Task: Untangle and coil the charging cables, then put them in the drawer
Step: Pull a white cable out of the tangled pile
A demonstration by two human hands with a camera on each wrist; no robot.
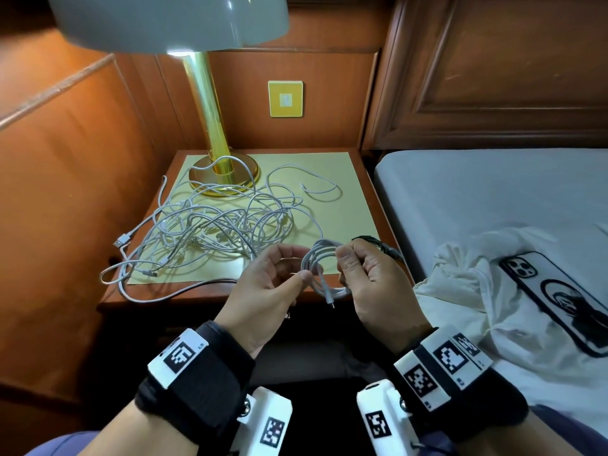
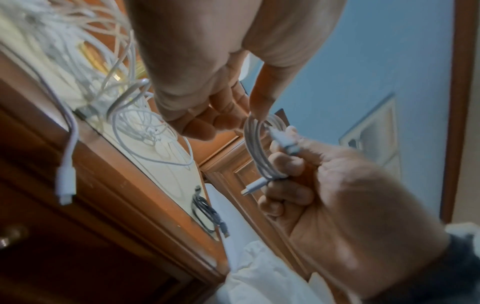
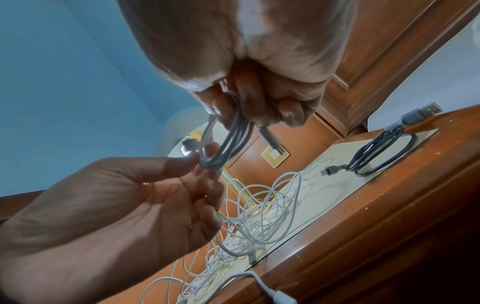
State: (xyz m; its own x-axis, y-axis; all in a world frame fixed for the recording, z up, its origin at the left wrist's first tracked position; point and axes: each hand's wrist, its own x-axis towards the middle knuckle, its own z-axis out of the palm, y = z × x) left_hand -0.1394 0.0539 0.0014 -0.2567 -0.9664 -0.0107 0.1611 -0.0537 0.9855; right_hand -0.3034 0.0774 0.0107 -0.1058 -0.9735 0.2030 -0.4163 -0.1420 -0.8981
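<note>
A small coil of white cable (image 1: 317, 263) (image 2: 255, 148) (image 3: 228, 142) hangs in the air in front of the nightstand (image 1: 368, 179). My left hand (image 1: 301, 263) (image 3: 205, 162) pinches its left side between thumb and fingers. My right hand (image 1: 343, 263) (image 2: 285, 156) grips its right side with curled fingers, and a plug end (image 1: 330, 301) dangles below. A large tangle of white cables (image 1: 214, 225) lies on the nightstand's yellow mat. A dark coiled cable (image 3: 381, 152) (image 2: 205, 214) lies at the right front corner. The drawer knob (image 2: 10, 234) shows below the top.
A lamp with a gold base (image 1: 223, 176) stands at the back of the nightstand, with cable looped around it. Some white cable ends (image 2: 64, 185) hang over the front edge. To the right is a bed (image 1: 493, 192) with a white cloth (image 1: 460, 291) and a phone (image 1: 552, 297).
</note>
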